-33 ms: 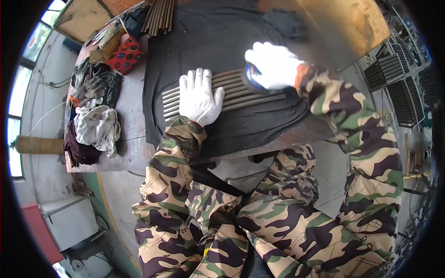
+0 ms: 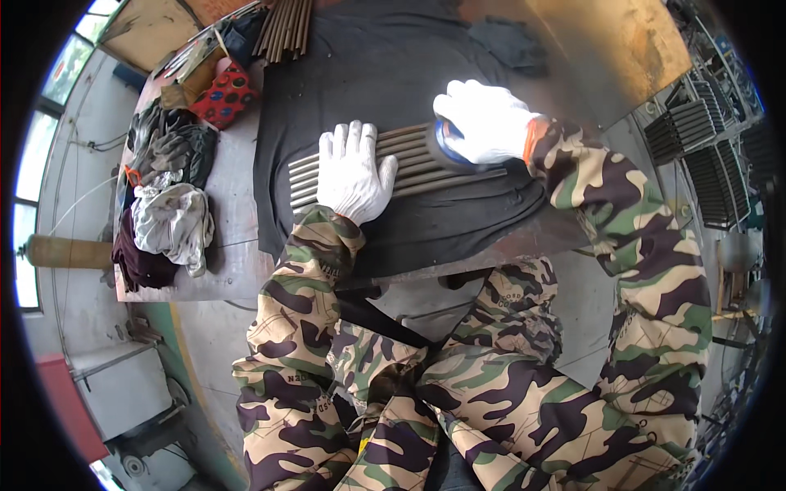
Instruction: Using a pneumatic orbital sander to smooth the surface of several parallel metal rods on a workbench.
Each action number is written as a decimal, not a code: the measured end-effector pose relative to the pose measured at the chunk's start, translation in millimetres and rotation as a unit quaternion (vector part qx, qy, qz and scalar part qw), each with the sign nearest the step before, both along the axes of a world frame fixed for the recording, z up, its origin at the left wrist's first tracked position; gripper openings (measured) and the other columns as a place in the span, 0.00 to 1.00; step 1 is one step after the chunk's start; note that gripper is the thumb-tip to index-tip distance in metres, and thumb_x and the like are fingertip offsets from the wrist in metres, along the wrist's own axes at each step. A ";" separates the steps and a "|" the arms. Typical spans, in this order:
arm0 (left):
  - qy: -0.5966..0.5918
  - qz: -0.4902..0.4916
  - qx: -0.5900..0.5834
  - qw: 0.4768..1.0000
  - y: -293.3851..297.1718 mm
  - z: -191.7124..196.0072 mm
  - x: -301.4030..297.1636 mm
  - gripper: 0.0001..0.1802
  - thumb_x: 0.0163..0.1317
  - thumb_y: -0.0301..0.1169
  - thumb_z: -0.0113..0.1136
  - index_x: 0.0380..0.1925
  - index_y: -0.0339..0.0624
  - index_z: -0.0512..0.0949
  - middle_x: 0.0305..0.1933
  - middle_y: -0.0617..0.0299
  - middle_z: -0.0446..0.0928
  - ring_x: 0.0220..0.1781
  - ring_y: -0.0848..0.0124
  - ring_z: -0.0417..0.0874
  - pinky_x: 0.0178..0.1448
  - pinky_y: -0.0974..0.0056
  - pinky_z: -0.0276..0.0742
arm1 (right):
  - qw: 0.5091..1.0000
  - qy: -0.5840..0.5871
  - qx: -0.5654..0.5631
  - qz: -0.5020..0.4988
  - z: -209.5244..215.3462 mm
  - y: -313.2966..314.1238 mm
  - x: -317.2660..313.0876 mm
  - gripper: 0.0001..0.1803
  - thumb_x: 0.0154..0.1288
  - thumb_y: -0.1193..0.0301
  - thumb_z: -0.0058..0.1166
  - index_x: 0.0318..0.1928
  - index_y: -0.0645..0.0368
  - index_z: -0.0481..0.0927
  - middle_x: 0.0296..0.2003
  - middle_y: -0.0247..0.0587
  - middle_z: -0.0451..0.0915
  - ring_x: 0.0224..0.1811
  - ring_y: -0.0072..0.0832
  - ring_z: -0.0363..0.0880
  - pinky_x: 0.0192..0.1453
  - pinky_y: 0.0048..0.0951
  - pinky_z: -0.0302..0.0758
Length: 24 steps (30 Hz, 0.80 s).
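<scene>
Several thin metal rods [image 2: 419,155] lie side by side on a black cloth [image 2: 360,90] spread over the table. My left hand [image 2: 354,170], in a white knitted glove, rests flat across the rods' left part with its fingers stretched out and slightly apart. Over their right end, my right hand [image 2: 483,123], also gloved in white, is closed around a blue, round-edged tool [image 2: 446,141]. The tool sits on or just above the rods; its contact with them is hidden. Most of it is covered by the glove, so its exact kind does not show.
At the back left lies a bundle of similar rods [image 2: 282,31]. A red dotted cloth [image 2: 223,96] and a pile of rags [image 2: 172,225] lie along the table's left side. Dark cloth [image 2: 509,45] lies behind my right hand. A rack of rods [image 2: 684,127] stands at right.
My right hand and the blue tool have shifted very slightly toward me. The left hand stays flat on the rods.
</scene>
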<state>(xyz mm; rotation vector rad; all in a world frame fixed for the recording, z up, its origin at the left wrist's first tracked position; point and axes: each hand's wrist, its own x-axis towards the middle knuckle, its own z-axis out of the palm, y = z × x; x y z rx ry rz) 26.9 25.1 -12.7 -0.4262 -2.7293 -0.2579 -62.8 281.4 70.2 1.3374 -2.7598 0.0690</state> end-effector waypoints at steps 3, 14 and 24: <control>0.046 -0.001 -0.017 0.999 8.3 -0.2 -6.6 0.34 0.72 0.44 0.61 0.69 0.29 0.75 0.71 0.35 0.76 0.73 0.41 0.73 0.80 0.39 0.61 | 0.998 0.049 -0.023 -0.011 3.1 3.6 -14.6 0.14 0.70 0.63 0.59 0.52 0.54 0.81 0.46 0.50 0.80 0.50 0.49 0.84 0.51 0.50 0.84; 0.006 -0.029 0.075 0.997 -0.3 -4.2 -6.8 0.27 0.69 0.37 0.65 0.62 0.30 0.78 0.66 0.36 0.79 0.69 0.40 0.75 0.76 0.40 0.66 | 1.000 -0.003 0.007 -0.011 1.8 -37.8 -7.6 0.15 0.73 0.61 0.58 0.54 0.55 0.81 0.50 0.53 0.81 0.52 0.51 0.84 0.54 0.51 0.84; 0.016 0.042 -0.029 0.999 5.6 0.6 0.9 0.34 0.75 0.45 0.59 0.70 0.28 0.75 0.73 0.34 0.75 0.76 0.39 0.72 0.82 0.37 0.59 | 1.000 -0.002 0.007 -0.004 5.2 -45.7 -14.4 0.15 0.75 0.61 0.56 0.55 0.54 0.80 0.50 0.52 0.81 0.52 0.51 0.85 0.55 0.52 0.83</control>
